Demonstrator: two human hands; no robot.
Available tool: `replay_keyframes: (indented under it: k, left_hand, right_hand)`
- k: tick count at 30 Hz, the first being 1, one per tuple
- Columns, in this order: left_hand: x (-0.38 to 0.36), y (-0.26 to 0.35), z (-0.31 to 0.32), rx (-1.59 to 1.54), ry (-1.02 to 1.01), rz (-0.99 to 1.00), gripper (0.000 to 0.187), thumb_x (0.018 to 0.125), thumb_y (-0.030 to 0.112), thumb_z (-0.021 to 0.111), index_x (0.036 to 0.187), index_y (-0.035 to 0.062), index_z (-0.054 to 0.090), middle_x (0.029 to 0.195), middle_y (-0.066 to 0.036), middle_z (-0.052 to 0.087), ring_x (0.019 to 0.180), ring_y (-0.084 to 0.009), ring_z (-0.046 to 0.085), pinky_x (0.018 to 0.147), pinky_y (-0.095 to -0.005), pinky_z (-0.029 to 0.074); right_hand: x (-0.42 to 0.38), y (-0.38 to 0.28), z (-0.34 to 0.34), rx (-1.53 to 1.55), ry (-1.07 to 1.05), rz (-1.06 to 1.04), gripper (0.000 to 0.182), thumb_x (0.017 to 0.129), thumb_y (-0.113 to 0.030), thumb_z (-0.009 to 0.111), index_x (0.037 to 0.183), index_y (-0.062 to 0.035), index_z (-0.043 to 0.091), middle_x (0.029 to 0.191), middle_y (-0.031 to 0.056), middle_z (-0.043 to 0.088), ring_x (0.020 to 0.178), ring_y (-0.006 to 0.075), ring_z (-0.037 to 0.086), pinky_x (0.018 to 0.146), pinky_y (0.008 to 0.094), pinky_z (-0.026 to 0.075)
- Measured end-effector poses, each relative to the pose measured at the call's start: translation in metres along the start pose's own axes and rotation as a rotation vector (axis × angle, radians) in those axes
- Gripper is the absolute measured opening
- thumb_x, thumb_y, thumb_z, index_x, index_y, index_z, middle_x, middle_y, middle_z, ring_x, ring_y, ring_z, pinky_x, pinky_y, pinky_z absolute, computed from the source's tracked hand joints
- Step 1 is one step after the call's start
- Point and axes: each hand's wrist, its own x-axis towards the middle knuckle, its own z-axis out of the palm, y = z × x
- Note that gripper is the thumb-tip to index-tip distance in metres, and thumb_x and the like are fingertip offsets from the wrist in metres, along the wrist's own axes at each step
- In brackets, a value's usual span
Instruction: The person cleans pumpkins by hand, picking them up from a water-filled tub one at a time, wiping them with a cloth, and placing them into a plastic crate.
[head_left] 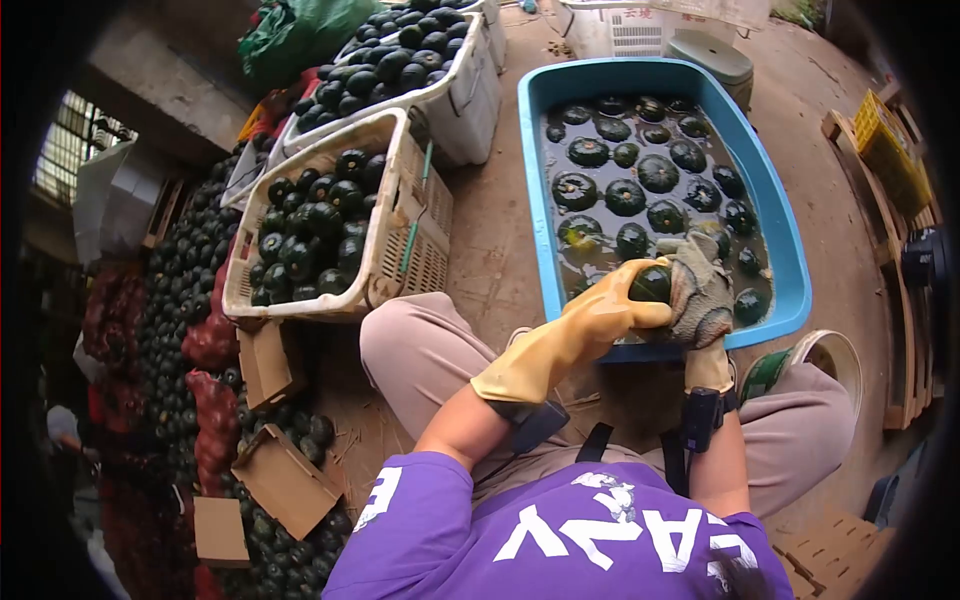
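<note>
**Wet squash in L hand, cloth pressed to it**

The small, round, dark-green squash (650, 284) is up over the near end of the big blue plastic tub (540, 220), btwn both hands. L hand (612, 302), in a yellow rubber glove, has fingers and thumb curled round it. R hand (708, 364), gloved too, is mostly hidden under a rough grey cloth (698, 285) against the squash's side; can't tell how its fingers sit.

Step, my read: rubbing the rind down w/ the cloth. Next move calls for a firm L grip, as wet rubber on wet rind may slip, plus a turn to bring the covered side under the cloth.

Tub stands on the bare brown floor (480, 215), w/ murky water and many floating squashes (658, 174). L of it: a beige slatted plastic crate (428, 240) full of same, w/ heaped white crates (475, 115) behind. Far L: a big loose squash pile (185, 290), red mesh sacks (215, 415), cardboard pieces (285, 480). R side: wooden pallets (900, 330), a yellow plastic crate (884, 140), and a green-and-white bucket (845, 362) by the R knee.
</note>
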Motion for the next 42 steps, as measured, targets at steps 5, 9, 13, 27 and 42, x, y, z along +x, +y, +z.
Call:
replay_keyframes:
  k: [5,9,13,27,42]
  left_hand:
    - [-0.006,0.012,-0.059,-0.714,0.17,0.175,0.053,0.09,0.029,0.07,0.135,0.008,0.052,0.12,-0.017,0.064,0.1,-0.0359,0.068,0.075,-0.0413,0.061]
    - [-0.074,0.039,-0.225,-1.416,0.251,0.434,0.066,0.088,0.04,0.077,0.13,-0.0047,0.051,0.121,-0.025,0.064,0.099,-0.0375,0.069,0.088,-0.0384,0.061]
    - [-0.042,0.042,-0.234,-0.656,1.043,0.538,0.06,0.099,0.039,0.063,0.14,-0.0019,0.045,0.129,-0.022,0.061,0.108,-0.035,0.065,0.093,-0.0434,0.057]
    - [0.085,-0.03,-0.059,1.234,-0.642,-0.202,0.05,0.081,0.026,0.079,0.127,0.0118,0.069,0.108,-0.014,0.073,0.105,-0.0329,0.069,0.092,-0.0394,0.052]
    - [0.037,0.031,0.017,0.547,0.212,0.273,0.105,0.074,0.042,0.078,0.158,0.0042,0.026,0.141,-0.027,0.052,0.133,-0.0378,0.05,0.112,-0.0389,0.039]
  right_hand:
    - [-0.041,0.031,0.015,0.532,-0.04,0.303,0.039,0.095,-0.038,0.052,0.109,-0.0045,0.067,0.11,0.0165,0.069,0.101,0.0373,0.065,0.094,0.0424,0.052]
    - [0.006,0.123,0.032,1.49,-0.507,-0.169,0.044,0.102,-0.039,0.042,0.115,-0.0034,0.063,0.111,0.0179,0.067,0.101,0.0376,0.064,0.093,0.0448,0.052]
    - [-0.042,0.117,0.061,0.971,0.232,0.589,0.048,0.108,-0.038,0.033,0.12,-0.0025,0.062,0.111,0.0217,0.065,0.096,0.0373,0.066,0.084,0.0486,0.057]
    - [-0.038,0.068,0.02,0.569,-0.049,0.442,0.047,0.095,-0.028,0.063,0.134,-0.0025,0.053,0.119,0.0133,0.066,0.112,0.0265,0.063,0.099,0.0359,0.05]
    - [-0.033,0.028,0.003,0.271,-0.008,0.168,0.064,0.085,-0.03,0.074,0.135,-0.0017,0.049,0.12,0.0144,0.065,0.112,0.0274,0.063,0.099,0.0376,0.05]
